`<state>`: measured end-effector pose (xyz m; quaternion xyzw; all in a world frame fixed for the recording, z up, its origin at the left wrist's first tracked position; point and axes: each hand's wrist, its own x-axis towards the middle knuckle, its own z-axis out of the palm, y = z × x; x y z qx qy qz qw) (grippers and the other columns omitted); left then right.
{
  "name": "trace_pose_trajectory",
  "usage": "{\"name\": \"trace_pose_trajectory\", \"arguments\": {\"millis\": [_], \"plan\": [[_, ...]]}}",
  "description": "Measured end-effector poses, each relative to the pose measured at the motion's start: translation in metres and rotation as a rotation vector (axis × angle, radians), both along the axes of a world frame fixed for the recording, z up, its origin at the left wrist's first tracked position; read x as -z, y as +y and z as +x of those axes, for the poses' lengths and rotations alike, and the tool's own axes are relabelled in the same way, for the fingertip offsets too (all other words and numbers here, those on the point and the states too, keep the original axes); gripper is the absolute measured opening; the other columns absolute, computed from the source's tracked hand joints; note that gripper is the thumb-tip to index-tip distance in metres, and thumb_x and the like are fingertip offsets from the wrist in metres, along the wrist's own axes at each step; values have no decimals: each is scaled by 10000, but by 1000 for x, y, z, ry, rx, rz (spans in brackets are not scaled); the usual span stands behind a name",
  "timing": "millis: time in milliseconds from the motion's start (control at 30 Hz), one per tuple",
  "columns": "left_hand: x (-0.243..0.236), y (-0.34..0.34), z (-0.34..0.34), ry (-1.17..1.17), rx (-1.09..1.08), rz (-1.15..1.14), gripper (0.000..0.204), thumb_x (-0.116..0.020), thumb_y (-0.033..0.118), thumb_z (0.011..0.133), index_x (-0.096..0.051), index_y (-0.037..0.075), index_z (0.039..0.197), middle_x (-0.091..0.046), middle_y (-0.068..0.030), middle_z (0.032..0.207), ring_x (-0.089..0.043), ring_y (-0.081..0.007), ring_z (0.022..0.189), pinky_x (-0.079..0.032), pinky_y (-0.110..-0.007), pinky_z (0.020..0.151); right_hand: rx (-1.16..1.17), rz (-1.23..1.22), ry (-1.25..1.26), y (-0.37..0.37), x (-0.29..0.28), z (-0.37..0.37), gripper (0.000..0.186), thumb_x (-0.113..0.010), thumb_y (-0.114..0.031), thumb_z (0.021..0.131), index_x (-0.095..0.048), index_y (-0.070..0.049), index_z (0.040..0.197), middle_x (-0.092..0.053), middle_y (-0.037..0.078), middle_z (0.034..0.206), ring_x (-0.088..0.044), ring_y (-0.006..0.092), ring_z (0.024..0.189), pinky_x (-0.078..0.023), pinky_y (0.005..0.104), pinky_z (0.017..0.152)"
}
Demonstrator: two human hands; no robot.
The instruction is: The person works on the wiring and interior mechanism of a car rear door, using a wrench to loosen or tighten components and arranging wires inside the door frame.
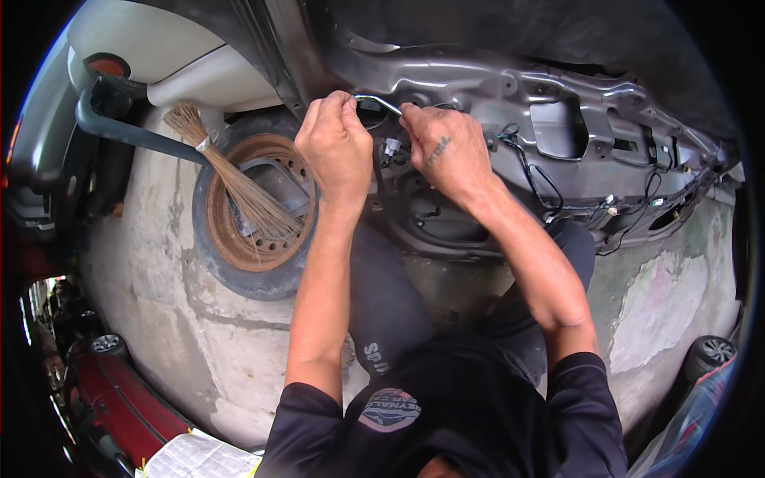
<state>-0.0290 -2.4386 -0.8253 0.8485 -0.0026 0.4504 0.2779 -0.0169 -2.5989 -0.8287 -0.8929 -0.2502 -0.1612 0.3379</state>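
Note:
A slim, shiny metal tool [382, 102] with a bend in it, wrench-like, spans the gap between my hands. My right hand [448, 151] is closed round one end of it. At the other end, the fingers of my left hand [335, 151] are pinched together; what lies under the fingertips is hidden. Both hands are up against the upper left part of a bare grey car door [478, 84], its trim off and its openings showing. A white connector [391, 148] hangs just below the tool, between my wrists.
Dark wiring [532, 163] with small plugs trails over the door to the right. On the concrete floor [171, 263], left of my arm, lies a tyre on a rusty rim [223, 231]. A stick broom [239, 179] and a dark bent pipe [143, 131] rest across it.

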Motion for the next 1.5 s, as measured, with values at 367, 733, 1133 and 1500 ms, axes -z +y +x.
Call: {"name": "trace_pose_trajectory", "arguments": {"millis": [367, 733, 1133, 1500], "plan": [[5, 5, 1, 18, 66, -71, 52, -677, -48, 902, -721, -60, 929, -700, -93, 782, -673, -146, 644, -518, -287, 593, -151, -40, -135, -13, -2, 26, 109, -673, -82, 843, -705, -36, 937, -704, 162, 750, -698, 374, 696, -546, 486, 608], [5, -17, -4, -4, -15, -300, 99, -694, -26, 921, -727, -93, 986, -729, -107, 878, -692, -139, 731, -548, -273, 667, 15, -16, 27, 0, -6, -1, 137, -669, -110, 928, -709, -18, 1021, -704, 179, 781, -694, 395, 730, -541, 501, 645], [11, -4, -2, 42, 37, -284, 40, -690, -47, 932, -713, -79, 939, -679, -74, 857, -686, -114, 713, -524, -236, 626, -56, -65, -81, 0, 1, 7, 355, -704, -36, 714, -703, 35, 1061, -709, 163, 782, -708, 349, 652, -559, 454, 567], [5, -7, -2, 56, 98, -349, 52, -685, -34, 936, -708, -66, 970, -679, -71, 859, -688, -133, 730, -533, -258, 646, -102, 68, -89, -3, 12, 19, 110, -688, -68, 892, -710, -37, 995, -687, 135, 724, -683, 347, 652, -523, 460, 565]]}}
